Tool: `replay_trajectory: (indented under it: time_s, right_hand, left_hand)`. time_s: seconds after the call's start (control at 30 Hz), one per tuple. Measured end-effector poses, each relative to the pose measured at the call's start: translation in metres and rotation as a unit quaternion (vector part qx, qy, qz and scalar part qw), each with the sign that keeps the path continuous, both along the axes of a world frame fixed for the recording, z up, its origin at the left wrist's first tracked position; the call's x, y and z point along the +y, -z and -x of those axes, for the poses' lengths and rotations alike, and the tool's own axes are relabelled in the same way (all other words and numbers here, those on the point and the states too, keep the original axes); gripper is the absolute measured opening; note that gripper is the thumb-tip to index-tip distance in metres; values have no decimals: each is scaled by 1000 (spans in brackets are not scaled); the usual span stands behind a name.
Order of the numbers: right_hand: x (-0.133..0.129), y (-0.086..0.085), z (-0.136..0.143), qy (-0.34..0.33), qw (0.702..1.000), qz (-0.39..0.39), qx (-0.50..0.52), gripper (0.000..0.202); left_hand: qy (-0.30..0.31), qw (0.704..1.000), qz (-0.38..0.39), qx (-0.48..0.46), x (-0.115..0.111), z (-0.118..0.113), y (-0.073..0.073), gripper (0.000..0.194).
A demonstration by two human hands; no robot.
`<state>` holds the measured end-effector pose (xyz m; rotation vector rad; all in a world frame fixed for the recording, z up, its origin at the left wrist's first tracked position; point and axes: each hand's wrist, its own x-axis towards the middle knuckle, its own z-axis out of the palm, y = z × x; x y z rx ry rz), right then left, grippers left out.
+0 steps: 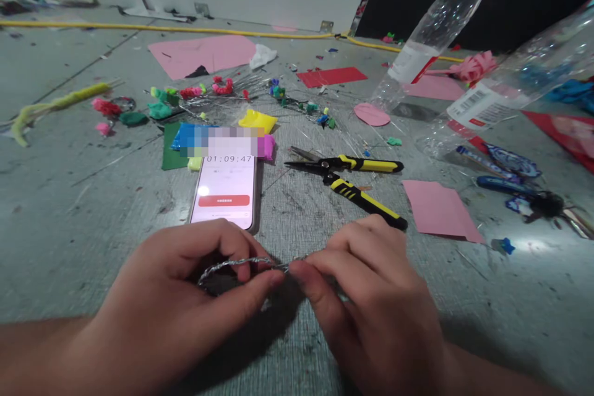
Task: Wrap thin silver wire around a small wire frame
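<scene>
A twisted silver wire (pixel 223 265) runs between my two hands, low in the middle of the view. My left hand (pixel 185 291) pinches it between thumb and forefinger, and part of the wire curves back in a loop under those fingers. Close beside it, my right hand (pixel 375 297) grips the other end with thumb and fingertips; the far end is hidden in the hand. Just beyond the left hand lies a phone (pixel 225 189) with a lit timer screen. Past the right hand rest pliers-like cutters (pixel 343 179) with yellow and black handles, their jaws apart.
Two clear plastic bottles (pixel 424 43) stand at the right. Pink paper (pixel 440 210) lies near the right hand. Small clay packets (pixel 257 120) sit behind the phone, with coloured clay bits and thin wires beyond. A yellow cable (pixel 185 28) crosses the back.
</scene>
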<state>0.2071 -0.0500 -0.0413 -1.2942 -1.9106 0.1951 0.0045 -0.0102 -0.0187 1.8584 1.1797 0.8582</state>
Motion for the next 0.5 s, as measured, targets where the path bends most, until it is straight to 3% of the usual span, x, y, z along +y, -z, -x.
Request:
replay_trajectory:
  time_s: [0.33,0.5]
  right_hand:
    - [-7,-2,11,-59,997,-47,-21,20]
    - [-4,-3,1,-69,996,-47,0,14]
  left_hand:
    - [-15,994,-105,40,-3,0,2,28]
    - [20,998,-62,22,-2,2,0,29]
